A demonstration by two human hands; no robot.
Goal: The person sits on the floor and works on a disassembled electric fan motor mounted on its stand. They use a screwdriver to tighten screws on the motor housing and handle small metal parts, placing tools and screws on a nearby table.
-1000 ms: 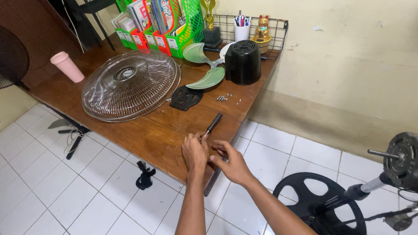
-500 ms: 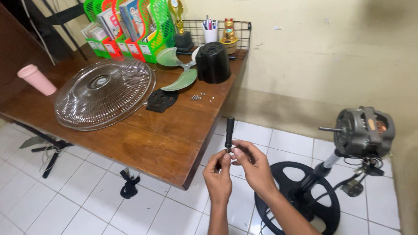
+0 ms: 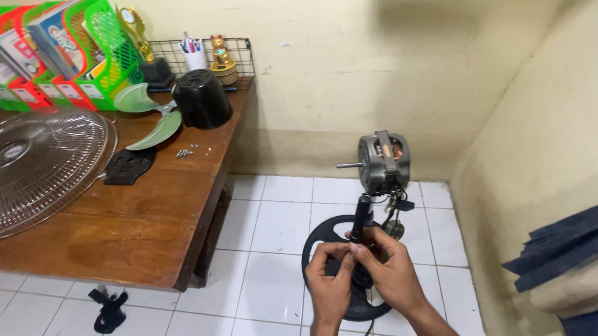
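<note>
- Both hands meet low in the view, over the tiled floor [image 3: 274, 216].
- The left hand [image 3: 329, 284] and the right hand [image 3: 388, 268] close together on the lower end of a black screwdriver [image 3: 360, 219], fingertips touching around its handle.
- The screwdriver stands nearly upright, its top end just below the fan motor [image 3: 383, 161].
- The motor sits bare on its stand, shaft pointing left, over the round black base [image 3: 316, 244] on the floor.
- To the left, well apart from the hands, a wooden table [image 3: 134, 242] bears a wire grille [image 3: 33, 166], a green blade [image 3: 152, 120], a black cover [image 3: 203, 98] and small screws [image 3: 185, 152].
- Green file racks [image 3: 99, 49] stand at the table's back.
</note>
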